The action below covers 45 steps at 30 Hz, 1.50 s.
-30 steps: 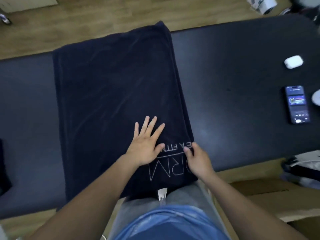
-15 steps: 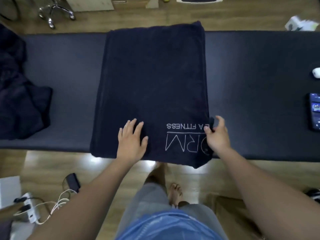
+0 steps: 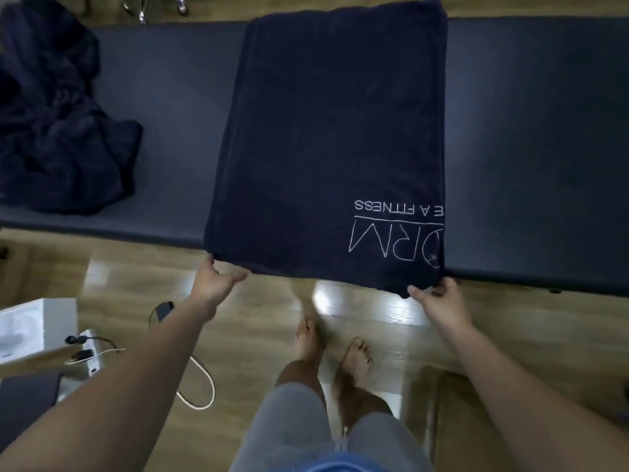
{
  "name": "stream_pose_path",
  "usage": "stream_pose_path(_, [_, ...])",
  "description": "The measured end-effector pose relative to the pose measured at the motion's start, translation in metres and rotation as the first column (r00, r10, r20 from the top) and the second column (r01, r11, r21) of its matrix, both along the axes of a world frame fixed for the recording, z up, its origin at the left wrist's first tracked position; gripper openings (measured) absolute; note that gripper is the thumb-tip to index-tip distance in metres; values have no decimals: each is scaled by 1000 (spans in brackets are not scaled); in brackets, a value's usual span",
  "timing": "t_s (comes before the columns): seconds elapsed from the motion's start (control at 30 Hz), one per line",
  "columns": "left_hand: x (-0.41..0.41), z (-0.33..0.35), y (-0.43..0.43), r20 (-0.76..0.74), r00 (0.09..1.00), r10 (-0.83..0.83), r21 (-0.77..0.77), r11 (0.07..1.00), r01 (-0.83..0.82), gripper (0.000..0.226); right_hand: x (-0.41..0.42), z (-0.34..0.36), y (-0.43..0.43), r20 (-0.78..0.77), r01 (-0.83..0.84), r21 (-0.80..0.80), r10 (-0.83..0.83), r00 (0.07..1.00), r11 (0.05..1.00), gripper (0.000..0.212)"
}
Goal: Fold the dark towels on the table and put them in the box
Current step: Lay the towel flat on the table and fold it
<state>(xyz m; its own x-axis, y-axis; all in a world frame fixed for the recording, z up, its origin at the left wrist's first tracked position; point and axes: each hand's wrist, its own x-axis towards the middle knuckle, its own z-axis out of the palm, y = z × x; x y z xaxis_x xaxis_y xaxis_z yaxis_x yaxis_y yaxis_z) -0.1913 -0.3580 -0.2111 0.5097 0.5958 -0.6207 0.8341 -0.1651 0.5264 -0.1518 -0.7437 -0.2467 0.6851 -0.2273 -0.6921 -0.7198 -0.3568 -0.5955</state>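
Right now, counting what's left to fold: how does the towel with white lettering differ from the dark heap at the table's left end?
The lettered towel lies flat across the table; the heap is crumpled. The towel shows white lettering; the heap none. The left hand and right hand hold the towel's near corners; nothing touches the heap. Both are dark.

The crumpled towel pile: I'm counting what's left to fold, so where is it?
Head view: the crumpled towel pile lies at the left end of the table, apart from the spread logo towel.
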Motion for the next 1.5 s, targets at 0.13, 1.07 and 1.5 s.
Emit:
stream_pose_path(0.13, [13, -23, 10, -2, 1000, 27, -72, 997, -27, 76, 7, -3, 11, 5, 80, 51, -80, 997, 996, 45])
stream_pose_path(1.07, [-197, -4, 30, 71, 986, -150, -513, 842, 165, 33, -192, 41, 27, -174, 88, -5, -88, 981, 996, 36])
stream_pose_path(1.5, [-135, 94, 92, 246, 969, 1, -582, 800, 147, 31, -146, 161, 5, 27, 311, 128, -316, 948, 942, 27])
